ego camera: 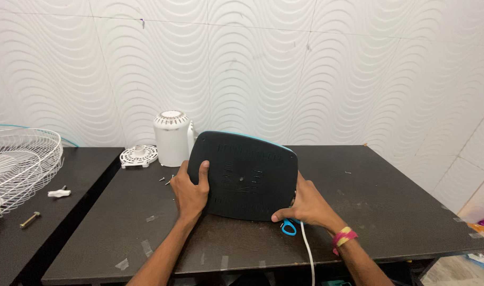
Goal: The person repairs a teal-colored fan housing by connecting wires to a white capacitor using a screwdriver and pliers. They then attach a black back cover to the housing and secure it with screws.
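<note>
On the dark table (390, 201), both hands grip the black fan base (244, 175) tilted upright: left hand (191, 191), right hand (305, 207). Loose screws (166, 180) lie nearby; base remains unopened.

A slab-like fan base (244, 175) stands tilted on its edge near the middle of the counter (390, 201). The left hand (190, 191) holds its left edge; the right hand (304, 206) holds its lower right corner, where a cord (308, 251) runs down over the counter's front edge. Behind the base, to the left, stands a motor housing (172, 137), with a round vented cover (138, 156) lying just left of it. Loose screws (166, 180) lie between housing and left hand. On a second counter (78, 175) further left rest a wire fan guard (19, 164), a wing nut (59, 193) and a bolt (29, 219).
</note>
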